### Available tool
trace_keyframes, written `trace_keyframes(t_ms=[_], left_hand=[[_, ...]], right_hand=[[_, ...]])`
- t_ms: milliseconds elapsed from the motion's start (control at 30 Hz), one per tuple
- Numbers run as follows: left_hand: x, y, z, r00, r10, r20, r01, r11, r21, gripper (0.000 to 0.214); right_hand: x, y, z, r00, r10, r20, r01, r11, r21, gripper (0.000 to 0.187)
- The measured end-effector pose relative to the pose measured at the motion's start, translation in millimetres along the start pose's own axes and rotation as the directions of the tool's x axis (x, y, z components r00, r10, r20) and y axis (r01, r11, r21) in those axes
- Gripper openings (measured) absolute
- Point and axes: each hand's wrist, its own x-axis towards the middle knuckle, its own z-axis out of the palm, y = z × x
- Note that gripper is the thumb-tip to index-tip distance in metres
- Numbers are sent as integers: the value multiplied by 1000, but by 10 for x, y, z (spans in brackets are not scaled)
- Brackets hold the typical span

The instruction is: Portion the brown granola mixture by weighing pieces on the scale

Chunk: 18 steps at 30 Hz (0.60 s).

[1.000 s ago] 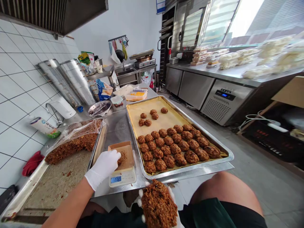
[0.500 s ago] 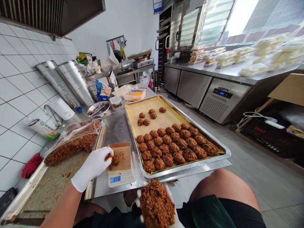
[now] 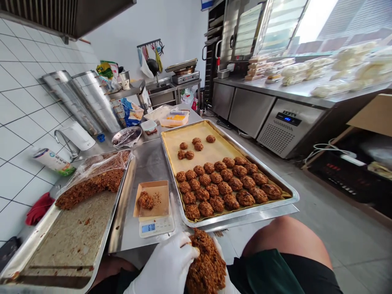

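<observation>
In the head view my right hand (image 3: 229, 281), in a white glove, cradles a large lump of brown shredded mixture (image 3: 207, 265) above my lap, the lump hiding most of its fingers. My left hand (image 3: 167, 261), also gloved, grips the near side of that lump with closed fingers. A small clump of mixture (image 3: 146, 201) lies in an open cardboard box (image 3: 161, 212) on a white digital scale (image 3: 163, 227), its display lit. To the right, a metal tray (image 3: 289, 199) lined with yellowish paper holds rows of brown balls (image 3: 224, 188).
At left, another metal tray (image 3: 101, 245) carries a big heap of mixture (image 3: 92, 188) partly under plastic film. Behind stand a wrapped bowl (image 3: 127, 136), a tub with orange contents (image 3: 174, 118) and a blue bag (image 3: 132, 112). A steel counter (image 3: 294, 92) lies beyond the floor at right.
My left hand has let go of the small clump in the box and moved right and down onto the large lump. The scale's reading has changed.
</observation>
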Motion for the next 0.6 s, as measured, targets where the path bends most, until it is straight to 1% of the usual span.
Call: trace_keyframes(t_ms=[67, 100, 133, 167, 200, 233, 267, 300, 333, 367, 400, 467, 533, 600], left_hand=[[-49, -8, -89, 998, 54, 32, -55, 997, 57, 36], [-83, -33, -175, 999, 51, 8, -51, 997, 55, 38], [-120, -81, -282, 999, 27, -46, -25, 999, 44, 38], [-156, -155, -404, 991, -22, -132, 26, 999, 29, 37], [-186, -256, -533, 967, -90, -239, 95, 995, 11, 34], [-208, -380, -661, 922, -158, -352, 170, 985, 3, 29], [-218, -519, -777, 867, -209, -453, 235, 972, 1, 24], [-215, -665, -873, 827, -233, -512, 280, 960, 16, 20], [-202, -808, -944, 814, -235, -531, 307, 950, 51, 18], [-179, -940, -987, 822, -226, -522, 321, 942, 97, 18], [-151, -1056, -1001, 847, -210, -489, 321, 934, 155, 18], [-85, -1228, -964, 900, -179, -397, 303, 912, 275, 20], [-23, -1330, -883, 935, -172, -311, 288, 880, 378, 24], [30, -1380, -813, 951, -183, -250, 283, 841, 461, 29]], right_hand=[[-1, -17, 11, 999, 36, 14, -37, 998, 60, 51], [-2, -31, 23, 997, 70, 37, -73, 994, 83, 51], [-4, -46, 39, 991, 111, 73, -118, 988, 96, 53], [-7, -62, 57, 982, 147, 115, -159, 982, 99, 54], [-12, -76, 78, 973, 169, 160, -186, 977, 99, 56], [-16, -87, 101, 963, 177, 201, -200, 974, 103, 57], [-22, -93, 126, 956, 175, 237, -205, 973, 109, 57], [-26, -96, 152, 951, 168, 261, -204, 972, 117, 56], [-30, -94, 177, 949, 158, 273, -199, 972, 126, 55], [-33, -89, 201, 949, 151, 278, -195, 971, 136, 55], [-34, -82, 222, 949, 147, 279, -193, 971, 141, 54], [-35, -71, 248, 953, 130, 274, -173, 975, 139, 54], [-37, -69, 249, 954, 125, 271, -163, 979, 123, 56], [-41, -76, 229, 954, 139, 264, -173, 979, 112, 57]])
